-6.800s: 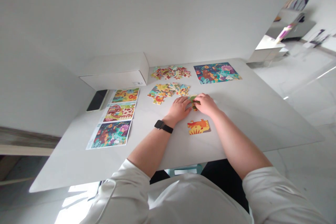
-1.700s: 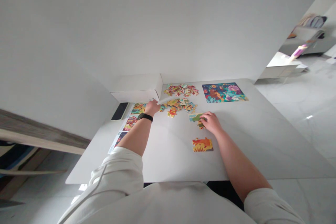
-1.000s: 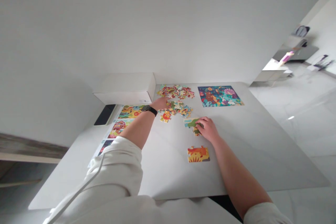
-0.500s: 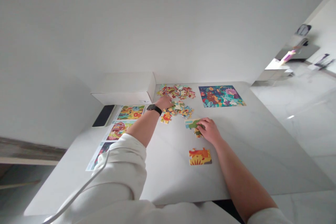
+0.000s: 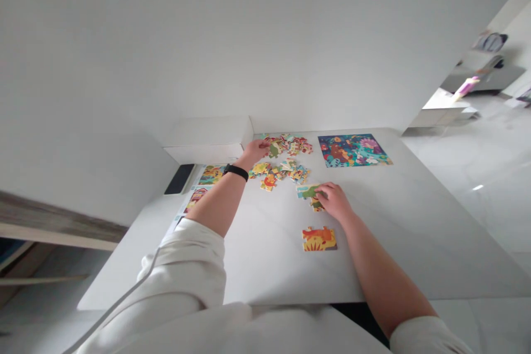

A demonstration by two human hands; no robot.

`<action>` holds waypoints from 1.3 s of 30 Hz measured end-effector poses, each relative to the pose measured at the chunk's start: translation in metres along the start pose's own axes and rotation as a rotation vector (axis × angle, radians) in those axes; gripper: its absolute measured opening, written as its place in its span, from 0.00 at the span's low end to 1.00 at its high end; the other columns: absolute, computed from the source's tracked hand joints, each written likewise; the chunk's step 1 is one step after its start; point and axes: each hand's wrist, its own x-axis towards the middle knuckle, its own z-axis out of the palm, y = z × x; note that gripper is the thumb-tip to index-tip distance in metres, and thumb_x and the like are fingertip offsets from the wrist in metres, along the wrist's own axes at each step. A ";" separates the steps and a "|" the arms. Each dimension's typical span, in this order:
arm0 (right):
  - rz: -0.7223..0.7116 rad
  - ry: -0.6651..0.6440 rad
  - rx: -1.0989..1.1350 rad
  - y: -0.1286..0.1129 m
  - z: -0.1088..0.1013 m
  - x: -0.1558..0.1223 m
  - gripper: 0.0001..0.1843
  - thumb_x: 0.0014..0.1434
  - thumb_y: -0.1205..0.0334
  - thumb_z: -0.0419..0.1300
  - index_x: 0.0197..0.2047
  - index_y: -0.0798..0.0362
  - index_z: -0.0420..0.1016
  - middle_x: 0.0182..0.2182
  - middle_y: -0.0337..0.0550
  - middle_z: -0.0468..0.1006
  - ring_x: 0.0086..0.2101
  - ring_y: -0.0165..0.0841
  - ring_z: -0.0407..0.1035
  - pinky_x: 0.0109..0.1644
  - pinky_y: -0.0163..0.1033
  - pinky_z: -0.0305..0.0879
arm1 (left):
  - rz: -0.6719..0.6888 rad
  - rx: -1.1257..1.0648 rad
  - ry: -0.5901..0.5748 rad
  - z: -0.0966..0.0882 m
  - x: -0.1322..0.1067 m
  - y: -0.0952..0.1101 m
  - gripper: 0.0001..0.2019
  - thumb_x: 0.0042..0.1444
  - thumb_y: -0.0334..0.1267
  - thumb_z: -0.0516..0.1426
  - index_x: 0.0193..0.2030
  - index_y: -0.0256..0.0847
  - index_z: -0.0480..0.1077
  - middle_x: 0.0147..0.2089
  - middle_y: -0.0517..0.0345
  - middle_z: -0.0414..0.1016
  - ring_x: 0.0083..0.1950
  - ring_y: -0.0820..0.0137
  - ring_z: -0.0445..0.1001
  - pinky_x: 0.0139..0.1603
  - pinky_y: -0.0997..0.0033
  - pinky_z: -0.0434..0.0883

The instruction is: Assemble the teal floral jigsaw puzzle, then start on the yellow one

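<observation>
My left hand (image 5: 256, 150), a black watch on its wrist, is lifted over the loose puzzle pieces and pinches a green piece (image 5: 274, 150) in its fingers. Below it lies the nearer heap of loose pieces (image 5: 282, 171); the far heap (image 5: 292, 145) is just beyond. My right hand (image 5: 335, 199) rests with curled fingers on a small joined cluster of green and blue pieces (image 5: 307, 193) on the white table (image 5: 394, 232). A joined orange and yellow section (image 5: 319, 238) lies nearer to me.
A finished blue puzzle (image 5: 352, 149) lies at the far right. A white box (image 5: 207, 138) stands at the far left against the wall, a black phone (image 5: 180, 178) beside it. Picture cards (image 5: 207, 175) lie along the left, partly behind my left arm.
My left hand has risen from the nearer heap with a green piece pinched in its fingers. My right hand has stayed on the green and blue cluster. The camera shifted slightly.
</observation>
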 end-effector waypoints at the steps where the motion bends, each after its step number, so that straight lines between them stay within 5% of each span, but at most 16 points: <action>1: -0.005 0.002 -0.004 0.001 0.001 0.000 0.11 0.67 0.65 0.64 0.47 0.46 0.88 0.48 0.47 0.85 0.50 0.42 0.78 0.64 0.50 0.70 | -0.009 -0.030 0.002 -0.003 -0.009 0.002 0.10 0.52 0.30 0.72 0.35 0.38 0.76 0.25 0.59 0.76 0.27 0.72 0.73 0.36 0.70 0.73; 8: -0.023 0.061 0.023 0.003 0.003 0.003 0.11 0.66 0.65 0.62 0.47 0.48 0.87 0.47 0.49 0.85 0.49 0.43 0.79 0.63 0.51 0.73 | -0.156 -0.340 -0.035 -0.008 -0.096 0.007 0.11 0.54 0.27 0.70 0.39 0.39 0.73 0.32 0.59 0.82 0.34 0.71 0.83 0.45 0.69 0.79; 13: -0.058 0.188 0.098 -0.003 0.000 0.004 0.12 0.67 0.63 0.62 0.49 0.48 0.85 0.47 0.50 0.85 0.50 0.44 0.80 0.63 0.51 0.74 | -0.182 -0.617 -0.098 0.017 -0.156 -0.009 0.14 0.54 0.31 0.70 0.41 0.41 0.69 0.36 0.58 0.83 0.39 0.68 0.86 0.54 0.62 0.81; 17: -0.064 0.217 0.150 -0.014 -0.003 0.001 0.13 0.68 0.61 0.60 0.51 0.48 0.84 0.48 0.49 0.86 0.45 0.42 0.81 0.58 0.48 0.77 | -0.190 -0.695 -0.088 0.043 -0.187 -0.030 0.17 0.53 0.36 0.72 0.39 0.41 0.68 0.38 0.57 0.82 0.39 0.68 0.85 0.50 0.64 0.82; 23: -0.050 0.205 0.174 -0.021 -0.012 0.001 0.15 0.69 0.60 0.57 0.51 0.48 0.84 0.48 0.47 0.89 0.43 0.40 0.82 0.54 0.46 0.79 | -0.182 -0.617 -0.008 0.057 -0.186 -0.053 0.21 0.50 0.43 0.75 0.39 0.42 0.68 0.37 0.59 0.80 0.37 0.71 0.82 0.39 0.72 0.78; 32: 0.078 0.202 0.157 -0.009 -0.014 0.006 0.16 0.68 0.58 0.57 0.50 0.47 0.86 0.46 0.47 0.89 0.42 0.41 0.82 0.52 0.46 0.79 | -0.156 -0.431 0.005 0.056 -0.171 -0.060 0.21 0.55 0.51 0.72 0.40 0.43 0.67 0.38 0.59 0.79 0.34 0.74 0.78 0.38 0.72 0.78; 39: 0.066 0.144 0.143 -0.009 -0.010 0.005 0.15 0.68 0.59 0.58 0.49 0.47 0.86 0.46 0.46 0.89 0.42 0.40 0.82 0.53 0.46 0.78 | -0.172 -0.428 0.207 0.024 -0.157 -0.067 0.16 0.63 0.48 0.67 0.46 0.42 0.69 0.43 0.56 0.79 0.36 0.74 0.80 0.36 0.75 0.78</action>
